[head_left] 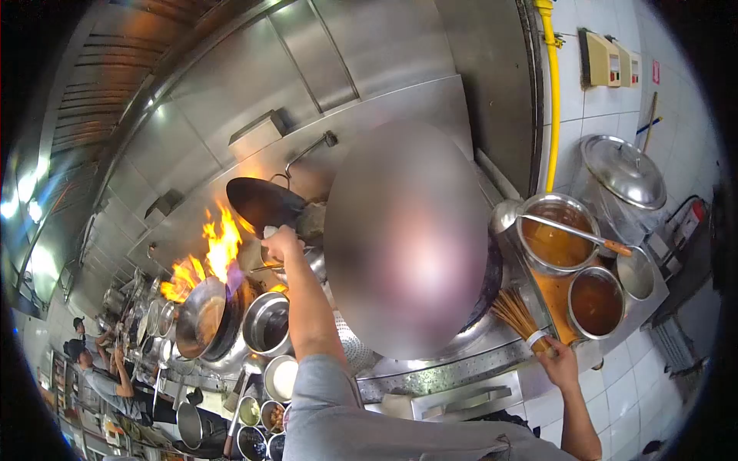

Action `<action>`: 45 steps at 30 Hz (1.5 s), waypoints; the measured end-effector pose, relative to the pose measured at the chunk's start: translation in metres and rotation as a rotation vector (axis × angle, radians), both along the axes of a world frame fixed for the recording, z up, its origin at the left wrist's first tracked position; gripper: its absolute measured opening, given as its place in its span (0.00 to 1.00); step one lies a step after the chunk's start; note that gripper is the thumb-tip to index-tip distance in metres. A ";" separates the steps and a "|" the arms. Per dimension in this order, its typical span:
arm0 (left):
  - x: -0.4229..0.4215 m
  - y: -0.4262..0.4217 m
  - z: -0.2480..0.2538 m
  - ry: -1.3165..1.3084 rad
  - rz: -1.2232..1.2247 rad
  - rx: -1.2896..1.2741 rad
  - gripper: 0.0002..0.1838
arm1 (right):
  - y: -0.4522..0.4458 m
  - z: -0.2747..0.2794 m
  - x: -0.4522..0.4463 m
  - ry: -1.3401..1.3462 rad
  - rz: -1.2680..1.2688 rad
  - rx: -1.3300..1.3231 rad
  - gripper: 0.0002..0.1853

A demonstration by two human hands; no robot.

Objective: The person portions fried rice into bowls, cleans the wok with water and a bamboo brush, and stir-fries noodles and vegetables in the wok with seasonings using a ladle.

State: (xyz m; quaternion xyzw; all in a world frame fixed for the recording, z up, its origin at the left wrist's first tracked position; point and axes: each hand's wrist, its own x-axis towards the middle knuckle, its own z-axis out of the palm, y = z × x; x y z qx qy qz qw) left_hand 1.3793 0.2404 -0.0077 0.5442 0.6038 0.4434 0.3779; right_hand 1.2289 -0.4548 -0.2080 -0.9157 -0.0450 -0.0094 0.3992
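Note:
My left hand (283, 243) is closed at the near edge of a dark wok (265, 203), which is tilted up off the stove. Something whitish shows at the fingers there; whether it is a cloth or a handle I cannot tell. In my right hand (558, 363) is a bamboo wok brush (520, 316), gripped at its white-bound end with the bristles pointing up and left. The bristles are close to the rim of a large wok (492, 269) on the burner. A blurred oval hides most of that wok and the middle of the stove.
Tall flames (223, 244) rise behind another wok (201, 316) at left, beside a steel pot (267, 323). A ladle (576, 232) lies across a pot of amber liquid (556, 247); a pot of reddish-brown liquid (596, 303) stands nearer. Other people (111, 384) are at far left.

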 end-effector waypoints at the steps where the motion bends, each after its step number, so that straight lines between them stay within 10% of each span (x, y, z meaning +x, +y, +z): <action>1: 0.014 -0.010 0.007 0.049 0.007 0.012 0.33 | 0.007 0.008 0.003 -0.182 0.023 -0.142 0.27; 10: 0.041 -0.058 -0.005 0.189 -0.090 0.290 0.26 | 0.042 -0.066 -0.024 -0.027 0.107 -0.467 0.38; 14: 0.052 0.005 0.014 -0.109 -0.135 -0.094 0.15 | -0.018 0.035 0.033 -0.023 0.275 -0.268 0.34; 20: -0.139 -0.154 -0.081 -0.822 -0.871 -0.402 0.13 | -0.119 0.091 0.145 -0.223 0.200 -0.191 0.24; 25: -0.231 -0.380 -0.122 -1.157 -0.498 -0.653 0.08 | -0.248 0.012 0.291 -0.431 0.118 -0.637 0.26; 37: -0.227 -0.517 -0.160 -0.954 -0.344 -0.774 0.36 | -0.113 0.084 0.177 -0.047 0.467 0.189 0.29; 45: -0.152 -0.492 -0.203 -0.726 -0.277 -0.736 0.33 | -0.045 0.150 0.169 0.366 0.694 0.616 0.31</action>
